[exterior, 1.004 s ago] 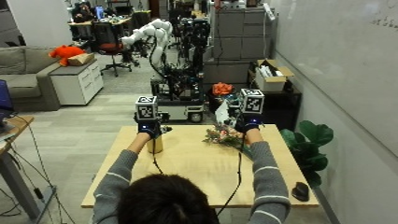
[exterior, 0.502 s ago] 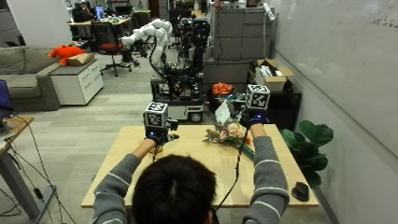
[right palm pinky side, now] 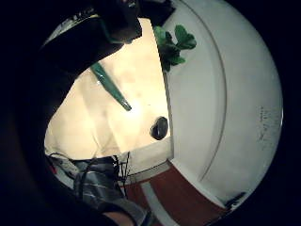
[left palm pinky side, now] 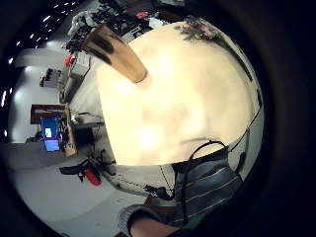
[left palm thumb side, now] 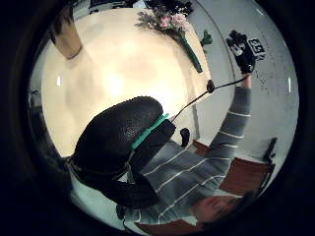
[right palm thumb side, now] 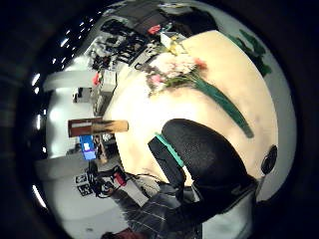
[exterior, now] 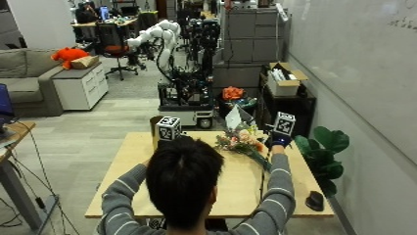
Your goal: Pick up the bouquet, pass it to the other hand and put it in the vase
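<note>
Near the desk's far right edge | bouquet (exterior: 242, 142) lies flat, right hand (exterior: 280, 142) just beside, grip unclear | left hand, unseen, grip unclear | vase (right palm thumb side: 98, 126) far left | flowers soft, light; hold green stems (right palm thumb side: 224, 105).

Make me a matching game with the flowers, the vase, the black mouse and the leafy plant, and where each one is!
Things:
1. bouquet
2. vase
3. mouse
4. potted plant

Places:
A. on the floor beside the table's right edge
B. standing at the table's far left
C. lying at the table's far right
D. on the table's near right corner

Pairs: 1-C, 2-B, 3-D, 4-A
</note>
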A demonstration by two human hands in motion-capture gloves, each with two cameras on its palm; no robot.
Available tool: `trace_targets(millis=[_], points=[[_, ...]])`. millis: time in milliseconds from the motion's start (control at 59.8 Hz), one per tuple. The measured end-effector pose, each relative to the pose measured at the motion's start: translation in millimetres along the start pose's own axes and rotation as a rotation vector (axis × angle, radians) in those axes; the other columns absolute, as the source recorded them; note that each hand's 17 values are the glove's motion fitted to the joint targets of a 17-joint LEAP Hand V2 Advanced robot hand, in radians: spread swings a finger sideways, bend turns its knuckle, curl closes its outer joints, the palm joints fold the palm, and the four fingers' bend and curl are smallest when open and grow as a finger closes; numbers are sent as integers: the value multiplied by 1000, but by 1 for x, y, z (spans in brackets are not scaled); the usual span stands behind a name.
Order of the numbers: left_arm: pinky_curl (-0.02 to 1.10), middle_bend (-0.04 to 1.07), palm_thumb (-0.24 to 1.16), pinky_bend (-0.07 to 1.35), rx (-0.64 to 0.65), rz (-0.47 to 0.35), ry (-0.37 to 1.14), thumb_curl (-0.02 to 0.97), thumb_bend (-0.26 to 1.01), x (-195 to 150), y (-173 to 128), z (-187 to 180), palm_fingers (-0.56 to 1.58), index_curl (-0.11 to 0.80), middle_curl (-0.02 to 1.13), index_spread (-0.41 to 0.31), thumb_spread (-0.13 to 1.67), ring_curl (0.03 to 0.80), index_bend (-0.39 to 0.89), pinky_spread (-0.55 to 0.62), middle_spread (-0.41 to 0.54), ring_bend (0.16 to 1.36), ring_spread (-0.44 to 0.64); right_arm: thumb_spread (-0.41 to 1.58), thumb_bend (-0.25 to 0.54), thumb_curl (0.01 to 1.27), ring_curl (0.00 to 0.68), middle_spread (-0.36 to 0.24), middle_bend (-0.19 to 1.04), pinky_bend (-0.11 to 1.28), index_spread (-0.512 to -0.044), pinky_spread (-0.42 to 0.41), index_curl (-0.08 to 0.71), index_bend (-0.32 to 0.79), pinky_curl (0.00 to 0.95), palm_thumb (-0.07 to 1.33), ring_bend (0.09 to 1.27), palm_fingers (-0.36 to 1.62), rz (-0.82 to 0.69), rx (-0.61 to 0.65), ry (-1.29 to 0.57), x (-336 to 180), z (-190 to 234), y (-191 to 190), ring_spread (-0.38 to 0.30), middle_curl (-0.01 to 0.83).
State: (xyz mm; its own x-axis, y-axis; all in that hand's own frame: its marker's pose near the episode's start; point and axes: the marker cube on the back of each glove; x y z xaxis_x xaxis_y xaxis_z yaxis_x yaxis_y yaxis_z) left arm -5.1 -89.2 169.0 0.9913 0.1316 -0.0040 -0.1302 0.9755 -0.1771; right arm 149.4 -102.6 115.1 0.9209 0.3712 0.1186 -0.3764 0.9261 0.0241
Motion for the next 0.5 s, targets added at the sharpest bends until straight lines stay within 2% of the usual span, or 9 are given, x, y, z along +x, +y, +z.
trace_targets(millis=[50,84,167,217,268,335,435,502], points=[[311,197,75,477,38,46,8,286,-25,5,5,0,-8,239,298,63,960,241,135,406,306,623,422,1134,-20,248,282,-79,196,947,-396,291,87,85,396,352,570,2,80,-1,-1,17,28,-13,145,291],[312,196,76,476,49,55,20,287,-25,9,12,-1,-8,239,301,64,961,242,135,406,305,623,422,1124,-18,252,283,-67,200,952,-392,293,88,85,393,361,571,3,69,-2,-17,24,49,-22,147,295],[315,193,81,473,95,6,-20,289,-24,-1,3,5,-7,244,306,66,967,244,138,407,303,621,422,1091,-18,262,288,-40,210,983,-372,293,76,60,389,378,601,53,5,3,-32,36,92,-36,157,304],[316,193,78,472,97,-19,-62,290,-26,-10,-2,9,-8,246,308,66,968,245,137,407,303,620,422,1072,-16,270,295,-26,218,992,-357,295,74,65,387,395,621,79,26,-23,-23,46,119,-40,160,311],[318,192,78,471,128,-5,-73,291,-26,-13,-9,12,-8,247,310,66,969,246,137,407,302,620,422,1051,-19,274,300,-18,228,994,-345,292,73,67,386,404,629,88,68,-51,-18,55,140,-42,162,318],[319,192,78,471,86,-15,-58,293,-26,-13,-8,17,-9,249,312,67,970,247,136,407,302,619,422,1029,-22,280,304,-12,232,981,-337,297,81,87,382,413,630,89,82,-73,-20,61,162,-41,164,326],[322,191,77,470,42,37,28,294,-27,-5,-7,23,-9,251,315,67,971,249,136,407,302,619,422,1000,-24,288,300,-6,256,865,-320,306,119,158,352,428,599,78,61,-65,-21,66,186,-39,151,339],[323,191,77,469,-63,-36,12,295,-27,-8,4,25,-10,252,316,67,971,250,136,408,302,618,422,985,-17,296,281,-10,262,740,-326,302,175,252,317,455,527,111,130,-66,-25,73,199,-40,137,342]])
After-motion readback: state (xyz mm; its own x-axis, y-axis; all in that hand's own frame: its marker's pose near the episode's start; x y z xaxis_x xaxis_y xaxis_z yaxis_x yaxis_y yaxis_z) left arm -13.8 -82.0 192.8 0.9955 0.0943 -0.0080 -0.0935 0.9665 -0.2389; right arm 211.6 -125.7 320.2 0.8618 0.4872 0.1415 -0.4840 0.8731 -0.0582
